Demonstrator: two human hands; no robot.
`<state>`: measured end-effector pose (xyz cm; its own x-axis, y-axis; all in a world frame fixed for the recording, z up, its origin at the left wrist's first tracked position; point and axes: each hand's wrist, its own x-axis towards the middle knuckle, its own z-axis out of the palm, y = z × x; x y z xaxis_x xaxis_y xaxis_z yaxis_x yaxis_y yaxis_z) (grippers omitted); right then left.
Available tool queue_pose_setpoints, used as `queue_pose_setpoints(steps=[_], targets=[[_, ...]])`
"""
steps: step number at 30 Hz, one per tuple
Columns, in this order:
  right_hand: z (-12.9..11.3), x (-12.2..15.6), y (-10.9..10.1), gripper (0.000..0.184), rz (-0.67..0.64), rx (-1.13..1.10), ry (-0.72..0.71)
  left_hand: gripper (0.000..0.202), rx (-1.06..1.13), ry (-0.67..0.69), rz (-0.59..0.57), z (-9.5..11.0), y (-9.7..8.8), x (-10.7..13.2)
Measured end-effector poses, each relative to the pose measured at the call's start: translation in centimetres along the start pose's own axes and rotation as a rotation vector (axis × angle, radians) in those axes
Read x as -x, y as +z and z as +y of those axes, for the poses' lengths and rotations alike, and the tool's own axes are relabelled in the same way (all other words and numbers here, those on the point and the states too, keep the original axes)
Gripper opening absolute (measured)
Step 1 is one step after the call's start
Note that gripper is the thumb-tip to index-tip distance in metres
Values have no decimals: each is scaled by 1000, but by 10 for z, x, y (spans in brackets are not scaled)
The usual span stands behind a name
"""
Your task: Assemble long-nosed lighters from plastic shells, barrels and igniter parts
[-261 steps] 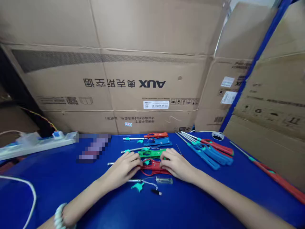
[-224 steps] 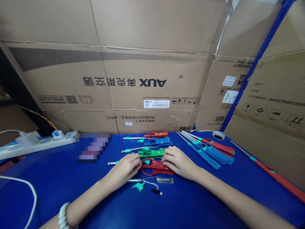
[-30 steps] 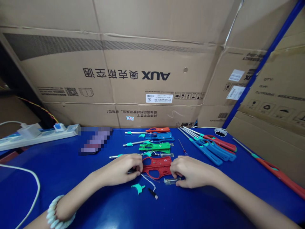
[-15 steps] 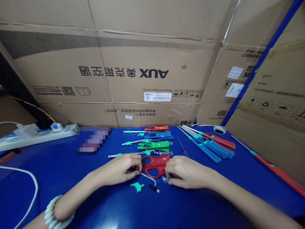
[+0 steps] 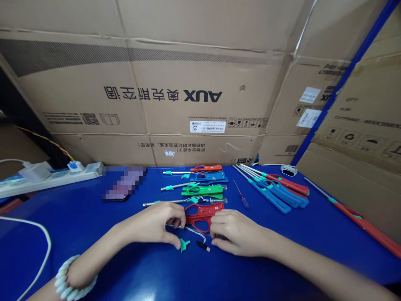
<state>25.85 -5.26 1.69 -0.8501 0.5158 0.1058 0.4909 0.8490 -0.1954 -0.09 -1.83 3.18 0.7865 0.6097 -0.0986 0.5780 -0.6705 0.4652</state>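
Note:
My left hand (image 5: 155, 223) is pinched on a thin metal tube (image 5: 171, 226) at the left end of an open red lighter shell (image 5: 202, 212). Its thumb reaches down beside a loose teal trigger (image 5: 184, 244). My right hand (image 5: 234, 230) lies curled at the shell's right end, fingers closed over a small clear tube (image 5: 219, 237) that is mostly hidden. A white wire with a black tip (image 5: 203, 246) lies between the hands on the blue table (image 5: 94, 217).
Behind the red shell lie a green shell (image 5: 203, 191), a blue shell (image 5: 209, 177) and a red lighter (image 5: 206, 168). To the right are a small screwdriver (image 5: 242, 197), several finished lighters (image 5: 275, 192) and a long red one (image 5: 363, 223). A power strip (image 5: 46, 179) and white cable (image 5: 40, 238) sit left.
My right hand has slid left with the clear tube, now against the red shell's right end. My left thumb has dropped toward the teal trigger, which has shifted a little.

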Motion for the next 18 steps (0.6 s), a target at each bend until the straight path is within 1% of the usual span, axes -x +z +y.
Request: queue_pose_setpoints(steps=[2, 4, 7, 9, 11, 15, 18], targets=[[-1, 0, 4, 12, 13, -8, 2, 22, -12, -11, 0, -2, -1, 1], [-2, -1, 10, 17, 34, -17, 3, 13, -32, -23, 32, -4, -2, 1], [-3, -1, 21, 27, 61, -16, -3, 10, -53, -48, 74, -9, -3, 3], [-4, -2, 27, 31, 80, -9, -2, 10, -71, -65, 61, -10, -3, 3], [-5, -2, 31, 29, 95, -6, -2, 10, -86, -82, 38, -10, -3, 4], [-7, -4, 32, 19, 99, 12, -25, 7, -91, -95, 7, -9, -3, 5], [-8, -4, 31, 19, 88, 20, -55, 6, -79, -86, -5, -8, -5, 6]])
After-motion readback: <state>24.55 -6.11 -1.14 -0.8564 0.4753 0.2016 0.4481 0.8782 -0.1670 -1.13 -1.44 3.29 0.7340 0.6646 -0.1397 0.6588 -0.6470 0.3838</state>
